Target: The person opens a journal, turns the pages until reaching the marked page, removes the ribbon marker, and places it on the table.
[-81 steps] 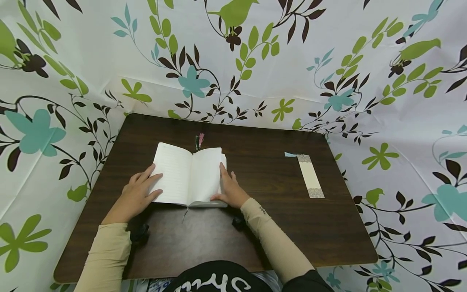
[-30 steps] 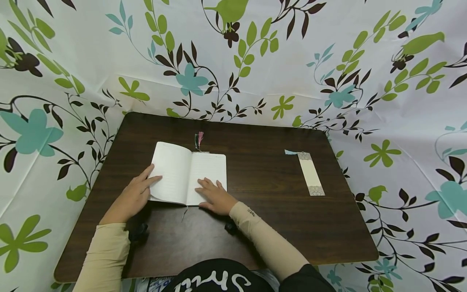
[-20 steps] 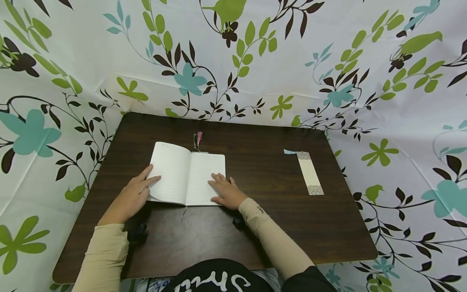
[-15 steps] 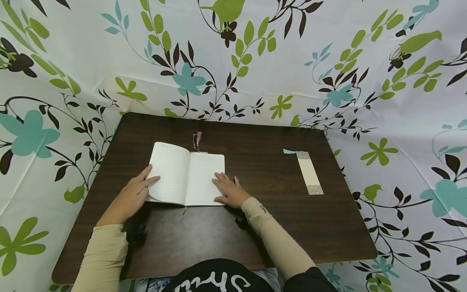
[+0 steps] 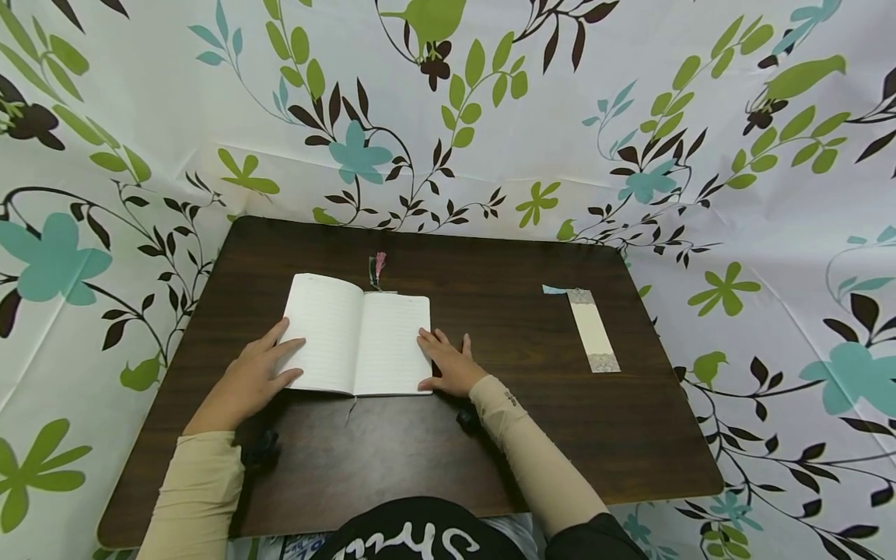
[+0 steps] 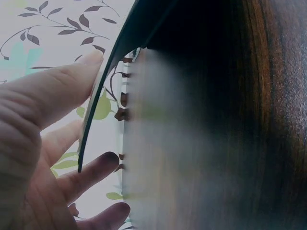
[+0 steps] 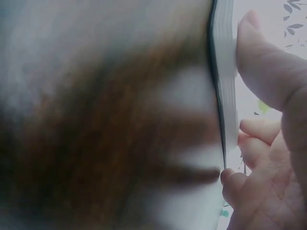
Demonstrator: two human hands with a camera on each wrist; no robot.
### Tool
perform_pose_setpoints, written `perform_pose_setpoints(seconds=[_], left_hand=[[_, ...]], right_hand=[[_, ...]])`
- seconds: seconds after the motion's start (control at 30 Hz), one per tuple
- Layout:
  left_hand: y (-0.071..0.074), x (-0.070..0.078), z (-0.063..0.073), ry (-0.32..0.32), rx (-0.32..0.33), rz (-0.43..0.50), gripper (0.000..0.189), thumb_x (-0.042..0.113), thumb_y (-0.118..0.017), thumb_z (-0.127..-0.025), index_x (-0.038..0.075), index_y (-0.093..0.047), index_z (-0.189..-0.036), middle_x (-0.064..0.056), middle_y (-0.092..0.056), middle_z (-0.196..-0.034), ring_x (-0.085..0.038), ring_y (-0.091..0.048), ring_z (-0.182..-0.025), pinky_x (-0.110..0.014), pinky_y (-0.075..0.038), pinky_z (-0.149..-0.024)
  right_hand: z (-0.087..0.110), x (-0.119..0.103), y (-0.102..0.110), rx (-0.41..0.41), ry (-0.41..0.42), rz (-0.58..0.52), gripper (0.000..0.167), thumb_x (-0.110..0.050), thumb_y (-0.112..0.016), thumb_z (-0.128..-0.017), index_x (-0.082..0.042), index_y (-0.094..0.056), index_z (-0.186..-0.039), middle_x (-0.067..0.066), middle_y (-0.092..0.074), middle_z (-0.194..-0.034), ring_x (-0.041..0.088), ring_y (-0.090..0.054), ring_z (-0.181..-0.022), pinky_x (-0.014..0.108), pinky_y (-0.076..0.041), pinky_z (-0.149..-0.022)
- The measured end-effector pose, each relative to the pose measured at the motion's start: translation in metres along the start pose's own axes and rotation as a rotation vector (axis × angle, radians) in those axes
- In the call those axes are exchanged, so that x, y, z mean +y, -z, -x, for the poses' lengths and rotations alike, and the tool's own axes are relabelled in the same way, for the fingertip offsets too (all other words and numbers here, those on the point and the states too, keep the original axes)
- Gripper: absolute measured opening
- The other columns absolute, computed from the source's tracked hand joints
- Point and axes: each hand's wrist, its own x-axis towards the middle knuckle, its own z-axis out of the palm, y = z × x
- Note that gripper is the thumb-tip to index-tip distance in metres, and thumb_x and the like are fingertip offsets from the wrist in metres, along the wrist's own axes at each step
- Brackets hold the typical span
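Observation:
An open notebook [image 5: 323, 330] with lined white pages lies on the dark wooden table, its left pages bowed up. My left hand [image 5: 245, 381] rests at its left edge, fingers spread, thumb tip on the page. In the left wrist view, the thumb [image 6: 57, 91] lies on the page side of the dark cover [image 6: 98, 96], with fingertips past its edge. My right hand [image 5: 451, 367] touches the right page edge with extended fingers. The right wrist view has its thumb [image 7: 266, 64] beside the page stack [image 7: 225, 62] and a fingertip at the cover's edge.
A pink and dark tassel [image 5: 379, 266] sticks out above the notebook, and a thin ribbon [image 5: 351, 411] hangs from its lower edge. To the right lies a cream bookmark [image 5: 592, 327] with a pale blue tassel [image 5: 554, 290]. Patterned cloth [image 5: 483, 179] hangs behind the table [image 5: 504, 443].
A raised leaf on the right side has gone over to the left. My right hand has slid from the right page out to its edge. My left thumb shows again on the page.

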Motion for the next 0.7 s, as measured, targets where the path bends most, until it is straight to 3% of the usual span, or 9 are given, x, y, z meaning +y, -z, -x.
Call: perform_pose_setpoints(seconds=[0.47,0.7], left_hand=[[0.0013,0.0006,0.0018,0.010,0.008,0.007,0.055,0.018,-0.074,-0.093,0.002,-0.056,-0.142,-0.025,-0.023,-0.164,-0.060,-0.031,-0.137,-0.082,-0.027,-0.097],[0.0002,0.0004,0.0018,0.013,0.011,0.014,0.055,0.018,-0.074,-0.093,0.003,-0.055,-0.142,-0.024,-0.022,-0.165,-0.059,-0.030,-0.137,-0.083,-0.026,-0.097]], right_hand=[[0.0005,-0.0021,0.0001,0.032,-0.003,0.003,0.096,-0.049,-0.073,-0.088,-0.017,-0.022,-0.163,-0.003,-0.012,-0.170,0.029,-0.008,-0.156,0.073,0.007,-0.113],[-0.0037,-0.0041,-0.0035,0.089,-0.023,0.038,0.089,-0.049,-0.073,-0.089,-0.016,-0.031,-0.160,-0.002,-0.021,-0.169,0.027,-0.014,-0.156,0.072,0.003,-0.114]])
